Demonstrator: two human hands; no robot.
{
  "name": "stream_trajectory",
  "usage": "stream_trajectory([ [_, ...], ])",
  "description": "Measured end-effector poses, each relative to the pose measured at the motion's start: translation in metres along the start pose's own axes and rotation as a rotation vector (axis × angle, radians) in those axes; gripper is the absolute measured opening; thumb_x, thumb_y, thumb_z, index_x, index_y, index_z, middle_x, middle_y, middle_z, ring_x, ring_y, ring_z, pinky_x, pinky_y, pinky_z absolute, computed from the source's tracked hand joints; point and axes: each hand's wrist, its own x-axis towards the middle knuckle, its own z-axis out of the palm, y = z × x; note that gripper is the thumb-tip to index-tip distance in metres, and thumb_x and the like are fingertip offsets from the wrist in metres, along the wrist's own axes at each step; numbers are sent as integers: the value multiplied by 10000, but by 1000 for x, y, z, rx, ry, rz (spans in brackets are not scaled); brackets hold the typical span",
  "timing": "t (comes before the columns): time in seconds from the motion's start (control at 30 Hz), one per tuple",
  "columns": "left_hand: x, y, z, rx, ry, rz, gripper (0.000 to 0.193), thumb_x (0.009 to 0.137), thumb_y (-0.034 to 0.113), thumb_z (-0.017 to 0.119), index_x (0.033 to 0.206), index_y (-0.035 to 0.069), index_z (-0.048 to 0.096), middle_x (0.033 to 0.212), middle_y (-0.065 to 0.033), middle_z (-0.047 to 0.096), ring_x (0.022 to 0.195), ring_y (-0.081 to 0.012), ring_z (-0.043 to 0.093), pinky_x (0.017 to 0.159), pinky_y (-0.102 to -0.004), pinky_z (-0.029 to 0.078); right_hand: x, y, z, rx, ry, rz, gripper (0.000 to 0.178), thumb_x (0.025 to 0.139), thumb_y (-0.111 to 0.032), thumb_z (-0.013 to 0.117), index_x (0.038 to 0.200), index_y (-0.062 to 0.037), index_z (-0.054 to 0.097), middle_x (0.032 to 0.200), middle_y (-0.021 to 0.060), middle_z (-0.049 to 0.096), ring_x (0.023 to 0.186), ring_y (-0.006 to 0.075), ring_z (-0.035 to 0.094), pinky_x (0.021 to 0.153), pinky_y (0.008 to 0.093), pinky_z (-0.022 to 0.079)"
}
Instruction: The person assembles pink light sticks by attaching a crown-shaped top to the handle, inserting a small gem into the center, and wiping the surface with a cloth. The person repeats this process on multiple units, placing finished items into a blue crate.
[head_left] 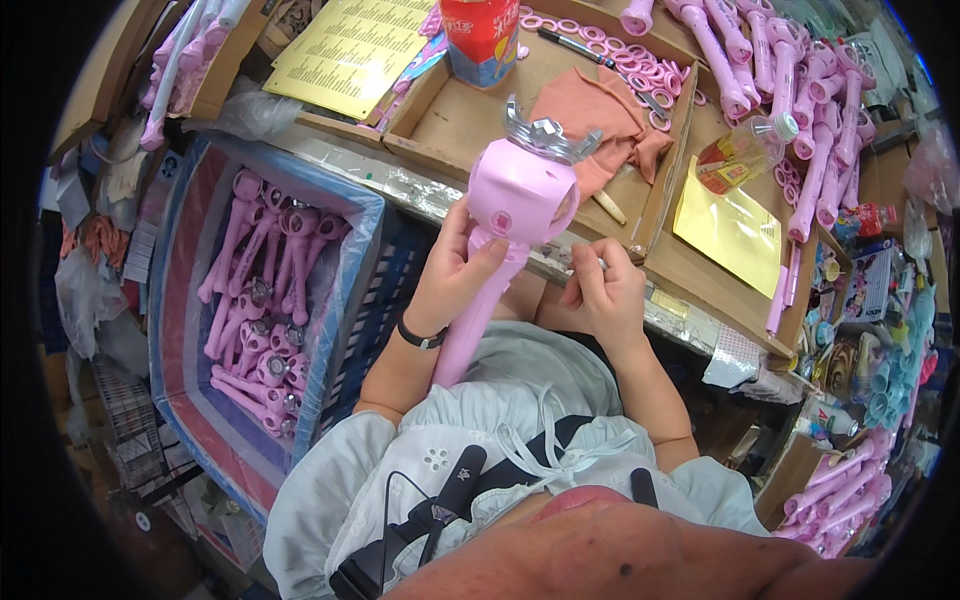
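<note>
My left hand (460, 265) is wrapped round the neck of a pink toy wand (520, 195), just below its bulky head. A silver crown (550, 138) tops that head, and the long handle slants down along my forearm toward my lap. My right hand (610, 285) is closed a little to the right of the wand, apart from it. A small pale bit shows between its fingers, too small to name. Beyond the hands, a crumpled orange cloth (590, 115) lies in a cardboard tray (425, 118).
At left stands a lined blue basket (345, 235) holding several pink wands (265, 330). On the bench are a red container (480, 40), pink rings (650, 75), a bottle of yellowish liquid (745, 155), a yellow sheet (735, 225) and more pink handles (825, 150).
</note>
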Motion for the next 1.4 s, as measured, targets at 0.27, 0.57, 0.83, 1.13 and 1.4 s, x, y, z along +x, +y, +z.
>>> stream_trajectory([
  [0.27,10,-4,-15,-166,-59,-95,501,916,293,568,1290,48,341,954,-105,601,704,-164,634,562,-252,508,-4,-2,14,-339,234,-559,176,839,-53,623,963,10,516,757,144,621,575,282,606,497,323,456],
  [0.57,10,-7,-14,-171,-57,-83,440,925,303,550,1246,66,364,958,-111,601,692,-162,637,539,-243,505,0,-12,7,263,38,-19,151,905,-127,584,970,7,554,730,64,635,587,90,582,534,255,462],
  [0.83,7,-1,-9,-85,-40,-87,446,919,302,561,1239,71,353,974,-105,593,696,-157,636,542,-246,507,1,-11,6,-220,175,-240,144,858,-158,640,825,-20,617,669,100,613,541,211,589,513,283,456],
  [1.13,9,-1,-9,-140,-56,-105,445,916,292,567,1234,69,349,953,-108,599,696,-153,635,549,-242,507,6,-17,-5,-343,100,-363,156,851,-148,622,768,-33,556,630,101,542,531,272,537,478,353,410],
  [1.4,9,-1,-1,-53,-10,-75,387,932,219,536,1232,66,345,942,-98,590,683,-121,607,542,-228,489,5,-2,17,-531,347,-574,137,811,-124,657,761,-58,547,644,100,533,530,290,538,466,366,410],
])
